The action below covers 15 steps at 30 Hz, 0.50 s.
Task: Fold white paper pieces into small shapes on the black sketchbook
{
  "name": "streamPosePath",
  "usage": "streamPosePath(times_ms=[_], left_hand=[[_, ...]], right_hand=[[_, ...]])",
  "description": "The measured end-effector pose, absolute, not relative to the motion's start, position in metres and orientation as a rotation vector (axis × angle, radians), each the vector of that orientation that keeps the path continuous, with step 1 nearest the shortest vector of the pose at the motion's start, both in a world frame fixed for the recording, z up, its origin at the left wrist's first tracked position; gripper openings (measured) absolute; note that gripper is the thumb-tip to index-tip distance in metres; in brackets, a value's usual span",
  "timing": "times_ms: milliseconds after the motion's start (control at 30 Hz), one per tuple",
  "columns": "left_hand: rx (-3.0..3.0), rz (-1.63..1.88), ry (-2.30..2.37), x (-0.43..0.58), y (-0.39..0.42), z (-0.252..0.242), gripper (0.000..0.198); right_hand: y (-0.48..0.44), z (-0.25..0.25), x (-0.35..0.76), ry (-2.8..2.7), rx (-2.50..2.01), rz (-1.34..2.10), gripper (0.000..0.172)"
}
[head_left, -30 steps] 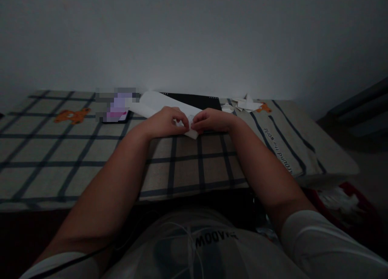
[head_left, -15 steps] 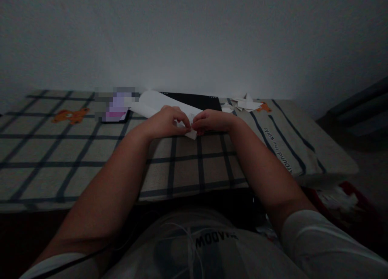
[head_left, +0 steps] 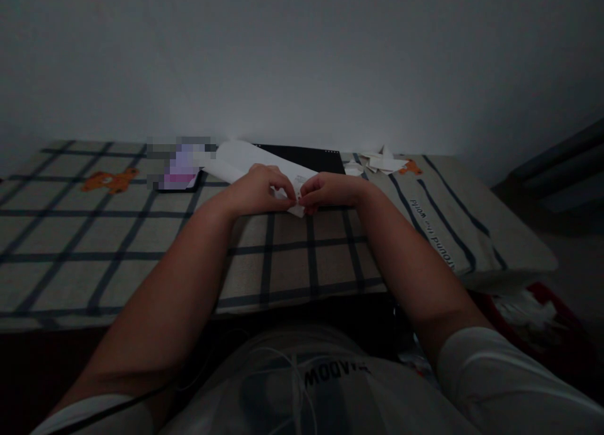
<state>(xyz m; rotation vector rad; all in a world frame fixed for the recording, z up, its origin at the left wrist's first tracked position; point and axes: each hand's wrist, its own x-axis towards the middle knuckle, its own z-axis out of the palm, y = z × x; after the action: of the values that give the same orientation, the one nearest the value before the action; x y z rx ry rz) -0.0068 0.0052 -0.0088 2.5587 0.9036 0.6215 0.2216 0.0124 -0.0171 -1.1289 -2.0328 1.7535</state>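
A small folded piece of white paper [head_left: 296,211] is pinched between my two hands, partly hidden by the fingers. My left hand [head_left: 264,188] grips it from the left with thumb and fingertips. From the right, my right hand [head_left: 326,191] has its fingertips closed on the paper's other side, almost touching the left fingertips. Behind the hands lies a large white sheet [head_left: 240,161], curled at its far left end. It overlaps a flat black item [head_left: 304,157] with small holes or marks along its far edge.
A phone [head_left: 182,167] with a lit purple screen lies at the left. Folded white paper pieces [head_left: 384,162] rest at the back right. A checked cloth [head_left: 155,233] covers the table, with a wall behind. A red bin [head_left: 561,315] holding crumpled white scraps stands at the lower right.
My right fingertips have shifted very slightly around the small paper, and its lower tip has tilted a little. Both arms stay nearly in place.
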Motion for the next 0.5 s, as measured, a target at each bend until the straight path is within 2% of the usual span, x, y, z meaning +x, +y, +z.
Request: streamPosePath(times_ms=[333,500], left_hand=[[2.533,0.554,0.909,-0.0058,0.0035,-0.0076,0.016],[2.512,0.55,0.893,-0.0062,0.0036,-0.0079,0.017]], right_hand=[[0.0096,-0.011,0.2207,-2.056,-1.099,1.714,0.01],[0.0108,-0.0109,0.2195,-2.139,-1.016,1.586,0.009]])
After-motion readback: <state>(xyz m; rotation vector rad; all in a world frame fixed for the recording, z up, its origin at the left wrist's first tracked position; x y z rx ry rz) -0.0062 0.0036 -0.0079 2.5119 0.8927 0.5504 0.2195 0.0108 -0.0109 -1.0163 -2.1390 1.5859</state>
